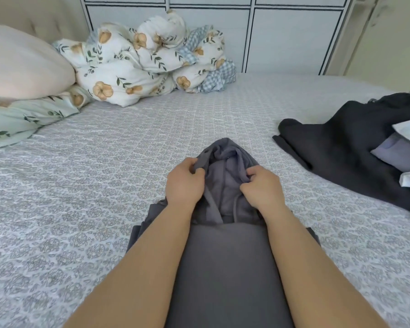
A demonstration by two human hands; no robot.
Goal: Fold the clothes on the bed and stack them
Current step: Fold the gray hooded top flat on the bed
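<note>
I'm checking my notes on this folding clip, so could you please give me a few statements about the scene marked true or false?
1. Both hands grip the grey hoodie. True: left hand, right hand.
2. The hoodie hangs in the air. False: it lies on the bed.
3. A dark garment lies to the right. True.
4. The flowered duvet is spread flat. False: it is bunched up by the cupboard.
</note>
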